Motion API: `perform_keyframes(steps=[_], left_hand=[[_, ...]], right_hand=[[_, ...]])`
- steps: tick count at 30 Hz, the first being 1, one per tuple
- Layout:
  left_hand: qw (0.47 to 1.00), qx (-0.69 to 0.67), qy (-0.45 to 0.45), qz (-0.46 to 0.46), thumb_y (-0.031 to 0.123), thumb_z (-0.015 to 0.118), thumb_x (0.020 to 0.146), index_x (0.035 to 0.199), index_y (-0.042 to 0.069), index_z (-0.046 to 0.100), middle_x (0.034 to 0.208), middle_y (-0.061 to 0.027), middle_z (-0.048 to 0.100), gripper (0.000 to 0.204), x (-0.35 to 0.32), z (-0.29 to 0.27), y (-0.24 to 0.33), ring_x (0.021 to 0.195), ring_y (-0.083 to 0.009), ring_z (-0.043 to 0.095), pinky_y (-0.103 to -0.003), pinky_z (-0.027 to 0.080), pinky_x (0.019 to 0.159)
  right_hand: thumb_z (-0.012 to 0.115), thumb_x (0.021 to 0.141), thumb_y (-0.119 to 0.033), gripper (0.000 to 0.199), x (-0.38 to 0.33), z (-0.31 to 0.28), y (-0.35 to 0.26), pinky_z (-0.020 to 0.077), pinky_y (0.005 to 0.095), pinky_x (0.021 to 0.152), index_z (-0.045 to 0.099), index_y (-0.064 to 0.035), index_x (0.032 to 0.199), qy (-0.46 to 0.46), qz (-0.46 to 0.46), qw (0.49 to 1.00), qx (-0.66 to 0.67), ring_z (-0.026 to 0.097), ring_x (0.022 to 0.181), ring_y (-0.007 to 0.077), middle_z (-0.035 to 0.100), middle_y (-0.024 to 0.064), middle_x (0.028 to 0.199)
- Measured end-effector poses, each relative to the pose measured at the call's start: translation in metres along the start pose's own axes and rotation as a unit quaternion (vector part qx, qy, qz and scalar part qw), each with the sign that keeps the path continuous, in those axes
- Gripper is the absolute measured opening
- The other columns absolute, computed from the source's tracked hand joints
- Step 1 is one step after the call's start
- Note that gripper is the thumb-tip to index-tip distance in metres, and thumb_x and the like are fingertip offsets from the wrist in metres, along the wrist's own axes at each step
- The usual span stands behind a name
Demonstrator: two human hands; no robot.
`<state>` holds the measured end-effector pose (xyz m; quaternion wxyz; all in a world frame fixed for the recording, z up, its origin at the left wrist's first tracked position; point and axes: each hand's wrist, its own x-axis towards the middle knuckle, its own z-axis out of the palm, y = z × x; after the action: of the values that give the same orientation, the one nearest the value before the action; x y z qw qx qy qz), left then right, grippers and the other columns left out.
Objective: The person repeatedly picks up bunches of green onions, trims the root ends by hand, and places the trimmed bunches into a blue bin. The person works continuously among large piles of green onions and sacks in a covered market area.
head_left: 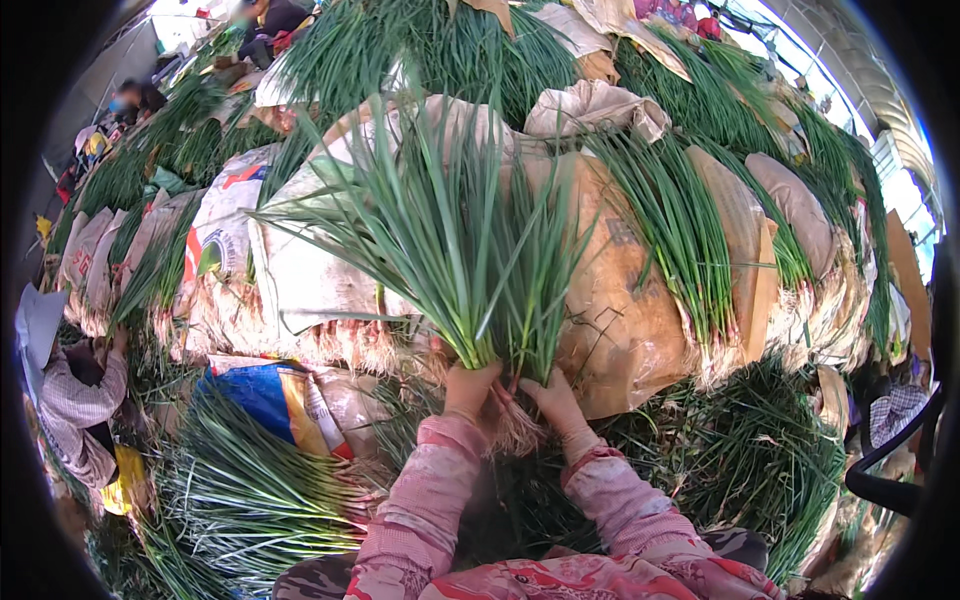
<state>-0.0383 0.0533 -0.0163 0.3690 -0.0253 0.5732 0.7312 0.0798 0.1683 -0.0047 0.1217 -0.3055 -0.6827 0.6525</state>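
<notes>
In front of me, my left hand [470, 392] is closed round the lower stalks of a thick bunch of scallions [445, 265], its long green leaves fanning up and to the left. Close beside it, my right hand [556, 405] grips a smaller bunch of scallions [537, 300], leaves pointing up. Pale, stringy roots [515, 422] hang between the two hands. Behind the leaves stands a stained tan sack [610, 270], with a whitish sack [310, 275] to its left. The fingertips are partly hidden by stalks.
A pile of scallions [265, 500] lies at my lower left, below a blue and yellow sack [265, 400]. Loose greens [750, 460] cover the lower right. More scallions [675, 235] lean on the right. A co-worker [80, 390] sits at the far left; a black curved bar [880, 475] stands at right.
</notes>
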Motion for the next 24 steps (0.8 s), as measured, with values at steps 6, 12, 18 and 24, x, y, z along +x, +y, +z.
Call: perform_keyframes(steps=[6, 12, 18, 24], left_hand=[[0.998, 0.021, -0.06, -0.006, 0.009, 0.066, 0.088, 0.096, -0.003, 0.063, 0.063, -0.0128, 0.064, 0.016, -0.024, 0.046, 0.067, 0.045, -0.0228, 0.061, -0.032, 0.048, 0.039], [0.991, -0.042, -0.126, -0.002, 0.02, 0.07, 0.088, 0.085, 0.003, 0.067, 0.065, -0.0079, 0.066, 0.017, 0.03, 0.122, 0.15, 0.046, -0.0186, 0.061, -0.03, 0.049, 0.041], [0.988, 0.134, -0.058, -0.045, 0.027, 0.072, 0.086, 0.078, 0.005, 0.065, 0.061, -0.0081, 0.063, 0.024, 0.041, 0.075, 0.189, 0.043, -0.0188, 0.057, -0.028, 0.045, 0.04], [0.982, 0.144, -0.121, -0.004, 0.026, 0.067, 0.09, 0.082, 0.004, 0.066, 0.06, -0.0064, 0.062, 0.023, -0.012, 0.015, 0.223, 0.042, -0.0163, 0.055, -0.027, 0.045, 0.04]], right_hand=[[0.064, 0.095, -0.023, 0.039, 0.024, 0.002, -0.057, 0.0507, 0.0329, 0.081, 0.053, -0.0031, 0.127, -0.049, 0.018, 0.981, 0.186, 0.058, 0.096, 0.0164, 0.062, 0.0052, 0.105], [0.071, 0.092, -0.034, 0.064, 0.117, -0.091, -0.133, 0.0473, 0.0322, 0.094, 0.044, -0.0004, 0.14, 0.006, -0.117, 0.992, 0.037, 0.059, 0.111, 0.0204, 0.064, 0.015, 0.119], [0.063, 0.09, -0.011, 0.065, 0.069, -0.135, -0.087, 0.039, 0.041, 0.108, 0.035, 0.0036, 0.147, 0.182, -0.369, 0.874, -0.258, 0.048, 0.133, 0.0359, 0.051, 0.0235, 0.141], [0.062, 0.086, -0.017, 0.069, -0.063, -0.052, 0.108, 0.0472, 0.0474, 0.093, 0.032, -0.0006, 0.147, 0.126, -0.071, 0.943, -0.301, 0.058, 0.111, 0.041, 0.059, 0.0248, 0.122]])
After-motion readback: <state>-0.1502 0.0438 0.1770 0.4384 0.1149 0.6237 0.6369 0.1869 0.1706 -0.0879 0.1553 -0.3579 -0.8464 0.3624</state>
